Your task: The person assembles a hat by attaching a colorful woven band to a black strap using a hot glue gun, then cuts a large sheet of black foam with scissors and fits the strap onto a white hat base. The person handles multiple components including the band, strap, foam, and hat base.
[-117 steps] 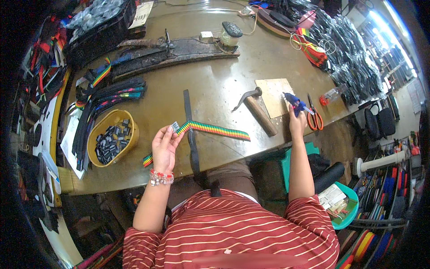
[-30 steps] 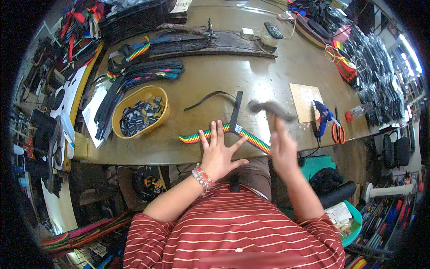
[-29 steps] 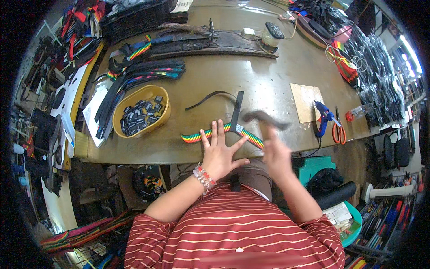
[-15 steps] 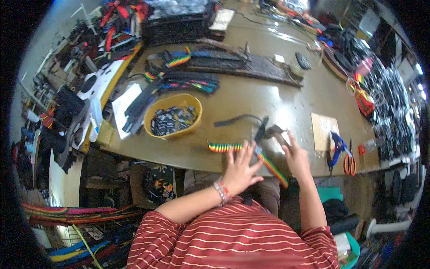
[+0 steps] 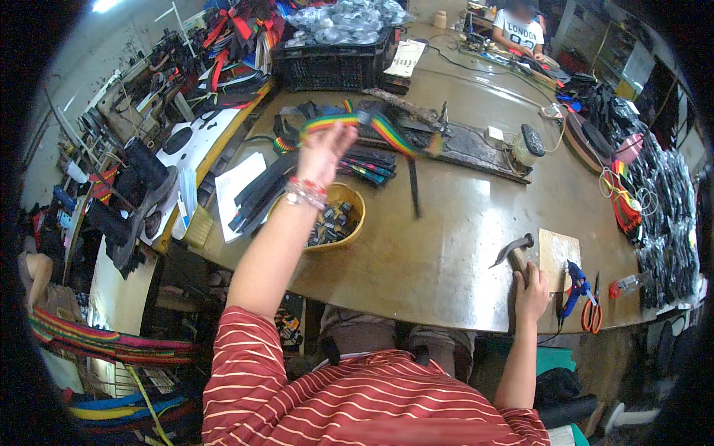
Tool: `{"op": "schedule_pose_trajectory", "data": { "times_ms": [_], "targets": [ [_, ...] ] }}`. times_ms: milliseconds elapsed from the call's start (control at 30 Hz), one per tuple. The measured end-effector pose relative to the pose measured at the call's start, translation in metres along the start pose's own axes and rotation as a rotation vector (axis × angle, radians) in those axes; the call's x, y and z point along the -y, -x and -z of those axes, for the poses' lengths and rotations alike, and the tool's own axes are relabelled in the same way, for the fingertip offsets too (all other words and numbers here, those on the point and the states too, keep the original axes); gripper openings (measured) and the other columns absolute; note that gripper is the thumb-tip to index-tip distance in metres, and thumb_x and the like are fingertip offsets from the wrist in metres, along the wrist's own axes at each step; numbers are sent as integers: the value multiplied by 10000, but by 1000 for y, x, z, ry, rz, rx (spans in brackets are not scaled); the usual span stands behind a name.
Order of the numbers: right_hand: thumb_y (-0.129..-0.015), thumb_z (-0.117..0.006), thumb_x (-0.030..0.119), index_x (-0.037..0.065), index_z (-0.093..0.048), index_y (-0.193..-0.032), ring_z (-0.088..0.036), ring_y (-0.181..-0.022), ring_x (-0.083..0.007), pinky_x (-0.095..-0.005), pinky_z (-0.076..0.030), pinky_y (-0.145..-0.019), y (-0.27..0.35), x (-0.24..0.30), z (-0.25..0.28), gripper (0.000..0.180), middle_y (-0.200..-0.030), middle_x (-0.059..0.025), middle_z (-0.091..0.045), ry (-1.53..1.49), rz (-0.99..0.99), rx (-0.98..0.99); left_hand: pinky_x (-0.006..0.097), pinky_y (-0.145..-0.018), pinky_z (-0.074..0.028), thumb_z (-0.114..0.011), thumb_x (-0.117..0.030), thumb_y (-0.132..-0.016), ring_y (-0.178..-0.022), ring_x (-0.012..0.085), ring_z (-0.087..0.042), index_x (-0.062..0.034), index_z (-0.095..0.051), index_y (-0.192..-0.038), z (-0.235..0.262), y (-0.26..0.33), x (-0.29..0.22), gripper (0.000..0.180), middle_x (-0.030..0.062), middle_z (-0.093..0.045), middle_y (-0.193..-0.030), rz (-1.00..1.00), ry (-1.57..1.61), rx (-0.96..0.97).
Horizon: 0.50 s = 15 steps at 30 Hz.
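My left hand [image 5: 325,154] is stretched far forward over the table, its fingers closed on a strap [image 5: 390,135] striped red, yellow and green. Both ends of the strap stick out past the fingers, the right one blurred, and a black tail [image 5: 414,189] hangs near it. Below my left wrist stands a yellow tub [image 5: 357,223] of small dark buckles [image 5: 335,224], partly covered by my forearm. Near the front edge on the right, my right hand [image 5: 531,292] is closed round the wooden handle of a hammer [image 5: 515,251]. The hammer's dark head points away from me.
A tan board [image 5: 559,251], a blue glue gun [image 5: 573,286] and orange-handled scissors [image 5: 592,315] lie right of my right hand. Beyond the tub are black straps [image 5: 260,189] and a long dark bar [image 5: 476,152]. A black crate [image 5: 327,68] stands behind; another person [image 5: 520,33] sits far off.
My left hand has carried the striped strap from the table's front forward and left, past the tub. My right hand has shifted right with the hammer, towards the tan board.
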State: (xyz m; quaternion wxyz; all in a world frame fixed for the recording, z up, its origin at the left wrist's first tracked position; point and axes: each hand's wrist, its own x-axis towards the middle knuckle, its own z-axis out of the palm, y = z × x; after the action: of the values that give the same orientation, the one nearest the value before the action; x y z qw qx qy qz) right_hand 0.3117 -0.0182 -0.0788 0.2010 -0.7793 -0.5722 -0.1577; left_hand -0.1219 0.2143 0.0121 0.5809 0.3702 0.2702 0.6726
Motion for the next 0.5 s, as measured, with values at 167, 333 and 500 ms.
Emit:
{"op": "schedule_pose_trajectory", "data": {
  "times_ms": [167, 333, 500],
  "targets": [
    [-817, -662, 273, 102, -599, -1131, -576, -877, -304, -400, -463, -729, -2, 1, 1, 363, -928, -112, -583, -3, 25, -32, 374, -1015, -464, -503, -42, -923, -1138, 317, -528, 135, -510, -1041, 60, -17, -22, 213, 242, -545, -1166, 188, 357, -441],
    [-829, -647, 277, 98, -587, -1136, -573, -886, -307, -411, -462, -733, -3, 4, 1, 360, -934, -114, -583, 1, 19, -8, 376, -1011, -432, -657, -218, -839, -1139, 399, -520, 159, -455, -1141, 50, -34, -27, 524, 313, -499, -1212, -79, -677, -73],
    [-838, -635, 290, 111, -579, -1144, -573, -899, -306, -418, -462, -746, -4, 4, 1, 359, -964, -112, -585, -4, 23, -16, 410, -892, -484, -774, -365, -713, -986, 361, -623, 59, -602, -1094, 64, -72, -24, 595, 259, -634, -1035, 203, -2093, 36]
  ]
}}
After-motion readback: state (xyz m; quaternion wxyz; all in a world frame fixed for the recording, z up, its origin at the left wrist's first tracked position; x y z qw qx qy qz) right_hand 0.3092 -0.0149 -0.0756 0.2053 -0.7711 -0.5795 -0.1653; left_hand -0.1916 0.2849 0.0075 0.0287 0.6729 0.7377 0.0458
